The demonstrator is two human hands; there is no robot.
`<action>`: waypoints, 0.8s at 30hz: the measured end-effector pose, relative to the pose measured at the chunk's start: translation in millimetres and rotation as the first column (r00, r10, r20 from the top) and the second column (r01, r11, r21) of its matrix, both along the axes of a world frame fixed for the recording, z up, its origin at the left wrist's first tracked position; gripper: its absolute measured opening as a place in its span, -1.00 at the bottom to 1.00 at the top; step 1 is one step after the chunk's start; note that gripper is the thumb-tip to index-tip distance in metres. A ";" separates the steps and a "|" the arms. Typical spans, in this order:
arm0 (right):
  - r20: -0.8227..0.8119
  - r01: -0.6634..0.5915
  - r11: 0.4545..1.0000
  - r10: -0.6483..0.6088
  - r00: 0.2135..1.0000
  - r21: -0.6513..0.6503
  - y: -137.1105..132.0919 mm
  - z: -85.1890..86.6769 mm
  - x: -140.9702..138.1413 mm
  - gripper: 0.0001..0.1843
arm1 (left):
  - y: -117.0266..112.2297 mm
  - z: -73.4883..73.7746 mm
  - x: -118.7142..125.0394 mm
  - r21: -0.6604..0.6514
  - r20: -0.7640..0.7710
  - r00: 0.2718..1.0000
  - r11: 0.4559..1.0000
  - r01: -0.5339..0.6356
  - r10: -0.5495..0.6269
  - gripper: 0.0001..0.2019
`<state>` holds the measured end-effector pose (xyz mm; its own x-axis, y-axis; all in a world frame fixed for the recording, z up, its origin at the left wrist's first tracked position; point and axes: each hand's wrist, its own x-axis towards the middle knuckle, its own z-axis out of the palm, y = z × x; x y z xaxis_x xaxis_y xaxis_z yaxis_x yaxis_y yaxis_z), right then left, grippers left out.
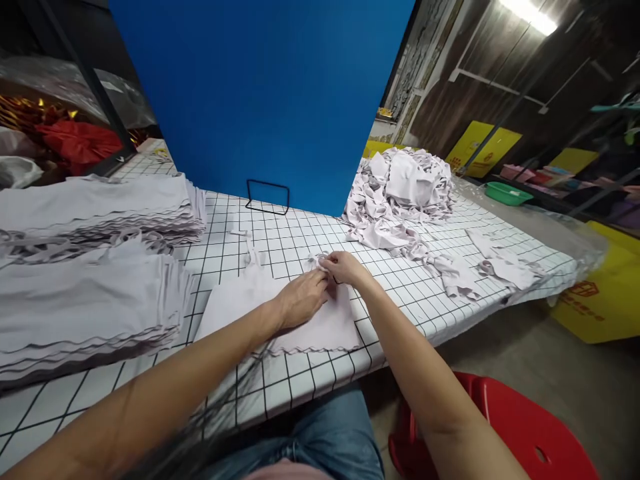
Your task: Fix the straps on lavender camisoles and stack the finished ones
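Observation:
A pale lilac garment piece [280, 310] lies flat on the white grid-patterned table [400, 287] in front of me. My left hand [301, 298] rests on its upper right part, fingers curled and pressing the cloth down. My right hand [342, 267] meets it at the garment's top right corner, its fingers pinched on the thin strap there. Both hands touch each other at that corner.
Two stacks of flat lilac pieces [85, 293] fill the table's left side. A loose heap of the same garments [400, 190] lies at the back right, with a few strays [505, 267] near the right edge. A blue board [260, 93] stands behind. A red stool [520, 433] is below right.

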<state>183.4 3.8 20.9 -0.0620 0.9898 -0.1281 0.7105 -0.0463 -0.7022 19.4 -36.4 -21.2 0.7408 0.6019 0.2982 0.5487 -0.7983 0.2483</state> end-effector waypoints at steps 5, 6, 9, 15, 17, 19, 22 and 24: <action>-0.055 0.028 0.994 -0.033 0.998 -0.102 14.8 -13.7 -5.5 -0.83 | 6.6 -14.9 -4.3 -0.066 0.044 0.999 0.998 -0.016 0.019 -0.65; -0.083 0.023 0.993 -0.033 0.996 -0.114 15.4 -14.6 -5.2 -0.84 | 6.3 -14.7 -4.7 -0.070 0.049 0.999 0.997 -0.016 0.020 -0.64; -0.156 -0.003 0.990 -0.019 0.988 -0.139 17.0 -14.5 -4.9 -0.87 | 5.9 -12.2 -3.7 -0.081 0.065 0.998 0.997 -0.007 0.013 -0.64; -0.153 0.025 0.991 -0.044 0.987 -0.129 25.5 -22.6 -12.5 -0.76 | 5.7 -13.2 -2.9 -0.084 0.046 0.998 0.996 -0.027 0.031 -0.65; -0.160 0.037 0.990 -0.058 0.985 -0.134 28.0 -24.8 -15.2 -0.77 | 5.5 -13.5 -3.0 -0.076 0.043 0.999 0.997 -0.027 0.030 -0.64; -0.209 0.031 0.989 -0.061 0.976 -0.145 27.3 -21.2 -15.5 -0.76 | 5.4 -12.7 -2.8 -0.076 0.041 0.999 0.997 -0.023 0.026 -0.64; -0.364 -0.011 0.999 -0.002 0.931 -0.035 15.4 -2.2 -9.3 -0.68 | 5.4 -10.6 -2.8 -0.066 0.035 0.999 0.997 -0.029 0.032 -0.66; -0.412 -0.044 0.989 0.098 0.906 0.139 -2.0 16.6 -1.0 -0.65 | 5.4 -9.6 -3.0 -0.053 0.020 0.999 0.998 -0.032 0.033 -0.64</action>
<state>182.4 1.7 37.5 -0.1535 0.9870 0.0476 0.3496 0.0993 -0.9316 16.4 -31.0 -30.8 0.7148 0.6407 0.2803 0.5683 -0.7657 0.3012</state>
